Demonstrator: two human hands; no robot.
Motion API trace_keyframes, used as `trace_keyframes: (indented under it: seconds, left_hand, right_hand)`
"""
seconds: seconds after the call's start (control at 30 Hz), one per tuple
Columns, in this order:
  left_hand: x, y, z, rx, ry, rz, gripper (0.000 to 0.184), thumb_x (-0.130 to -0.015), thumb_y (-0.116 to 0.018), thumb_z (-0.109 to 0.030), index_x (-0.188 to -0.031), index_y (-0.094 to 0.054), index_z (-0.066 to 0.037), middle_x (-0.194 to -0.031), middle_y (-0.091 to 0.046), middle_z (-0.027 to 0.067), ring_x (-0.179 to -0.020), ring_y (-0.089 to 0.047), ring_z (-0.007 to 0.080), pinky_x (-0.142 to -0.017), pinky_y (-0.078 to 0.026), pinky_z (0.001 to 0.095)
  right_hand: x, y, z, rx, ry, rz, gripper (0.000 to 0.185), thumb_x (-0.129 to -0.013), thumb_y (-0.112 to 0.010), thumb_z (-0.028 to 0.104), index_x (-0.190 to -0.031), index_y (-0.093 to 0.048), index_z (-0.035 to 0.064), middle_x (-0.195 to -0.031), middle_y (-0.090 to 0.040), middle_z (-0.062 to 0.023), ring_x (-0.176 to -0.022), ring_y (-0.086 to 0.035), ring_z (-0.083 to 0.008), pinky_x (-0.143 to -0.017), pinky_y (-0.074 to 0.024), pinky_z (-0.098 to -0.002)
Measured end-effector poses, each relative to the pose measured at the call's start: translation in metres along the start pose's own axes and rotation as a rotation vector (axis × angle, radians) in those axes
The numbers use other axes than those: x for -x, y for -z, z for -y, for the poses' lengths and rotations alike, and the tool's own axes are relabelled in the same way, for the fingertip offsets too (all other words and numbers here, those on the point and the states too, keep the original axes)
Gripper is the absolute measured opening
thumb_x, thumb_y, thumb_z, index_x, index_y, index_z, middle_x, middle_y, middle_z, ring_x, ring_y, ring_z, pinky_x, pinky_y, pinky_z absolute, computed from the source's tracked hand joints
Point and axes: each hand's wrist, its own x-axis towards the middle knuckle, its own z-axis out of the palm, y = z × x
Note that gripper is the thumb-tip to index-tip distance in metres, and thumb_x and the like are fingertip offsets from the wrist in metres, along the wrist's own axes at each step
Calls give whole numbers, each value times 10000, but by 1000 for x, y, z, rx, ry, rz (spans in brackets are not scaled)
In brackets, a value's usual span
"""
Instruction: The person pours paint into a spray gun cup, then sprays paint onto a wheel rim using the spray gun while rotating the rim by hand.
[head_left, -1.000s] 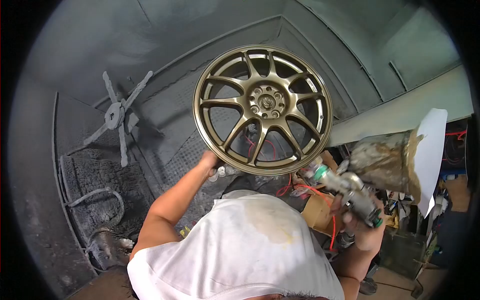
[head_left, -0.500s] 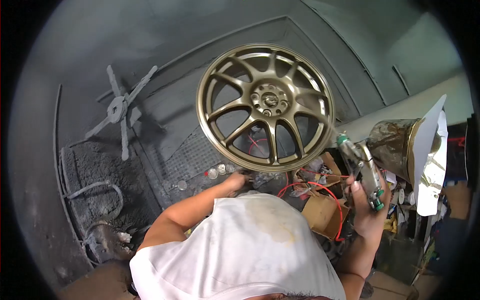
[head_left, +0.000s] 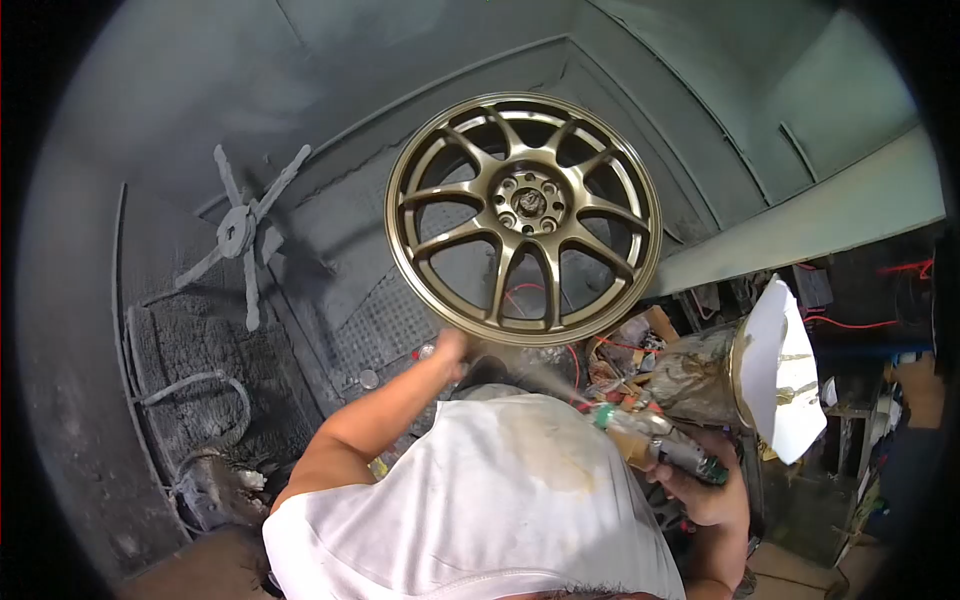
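Observation:
My right hand is wrapped round a spray gun with green fittings. Its nozzle points left, and a pale mist streams from it below the wheel. A paint-streaked cup stands out from the gun, with a white sheet around its end. In front of me is a bronze alloy wheel, its spoked face towards me. My left hand is by the wheel's lower left rim; its fingers are blurred and partly hidden, and I cannot tell whether it touches the rim.
A grey-coated star-shaped stand is at the left, above a rough dark block. Grey booth walls enclose the back. Cardboard, red hose and clutter lie below the wheel, near shelves at the right. A small round lid lies on the floor.
The spray gun has swung down and left, away from the wheel's right rim, and its cup has tilted lower. The wheel's spokes have turned. My left hand has shifted slightly up and left.

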Motion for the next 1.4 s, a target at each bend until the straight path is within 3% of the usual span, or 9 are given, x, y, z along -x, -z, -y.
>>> trace_keyframes:
  seconds: [0.23,0.43,0.57,0.77,0.83,0.97,1.03,1.27,1.4]
  left_hand:
    - [29,-45,37,108,-87,67,225,-956,-483,-69,-1126,-624,-26,-1062,-669,131,-917,-614,256,-669,-509,358]
    - [40,-28,28,399,-158,60,262,-810,-451,51,-1033,-582,8,-1005,-619,141,-850,-571,265,-666,-493,351]
    - [35,-9,33,417,-123,148,188,-890,-494,27,-1030,-617,5,-1010,-639,111,-945,-590,235,-848,-514,345]
    - [37,-22,30,446,-62,129,154,-872,-531,50,-1000,-599,-2,-1025,-621,122,-966,-595,250,-817,-543,398]
    - [38,-29,24,313,-3,38,203,-870,-519,55,-1053,-595,8,-1056,-631,126,-1001,-609,255,-796,-560,396]
    - [23,-15,12,177,84,151,247,-881,-528,40,-1114,-601,0,-1082,-658,122,-1007,-639,247,-781,-572,378]
    - [40,-15,-14,-278,183,170,284,-901,-549,16,-1176,-610,-21,-1078,-685,104,-950,-670,225,-797,-567,365]
    - [23,16,17,-772,-128,229,196,-967,-680,-238,-977,-718,-46,-892,-730,53,-802,-658,149,-745,-533,321]
    - [33,-7,53,-1118,-309,195,283,-966,-684,-287,-951,-710,-5,-866,-730,149,-779,-680,243,-734,-528,388]
  right_hand:
    - [-27,-19,31,176,432,-253,451,-924,-683,135,-1335,-624,-43,-895,-703,-63,-811,-648,-128,-797,-520,-277]
    - [-39,-1,32,144,273,-535,433,-929,-649,111,-1326,-588,-51,-881,-660,-38,-783,-602,-134,-742,-490,-283]
    - [-45,6,25,18,327,-498,399,-931,-659,116,-1292,-598,-41,-877,-661,-28,-786,-607,-121,-738,-494,-271]
    - [-23,-8,45,-80,168,-351,368,-856,-754,203,-1113,-646,-38,-856,-677,-86,-752,-640,-147,-687,-493,-261]
    - [-18,-11,51,-185,167,-48,361,-819,-772,226,-1030,-673,-49,-866,-689,-93,-725,-649,-180,-666,-507,-294]
    - [-17,-18,38,-182,110,-107,406,-767,-779,267,-977,-673,-64,-825,-692,-106,-728,-654,-203,-670,-521,-333]
    - [-25,-6,19,-39,256,-235,362,-824,-727,254,-997,-653,-55,-812,-684,-87,-688,-624,-157,-618,-487,-301]
    - [-39,22,-16,-95,340,-708,304,-930,-681,150,-1166,-627,-33,-924,-693,-67,-737,-634,-115,-570,-454,-225]
    - [-24,52,-47,-217,267,-534,277,-887,-729,158,-1084,-656,-23,-903,-700,-59,-735,-644,-119,-590,-469,-237]
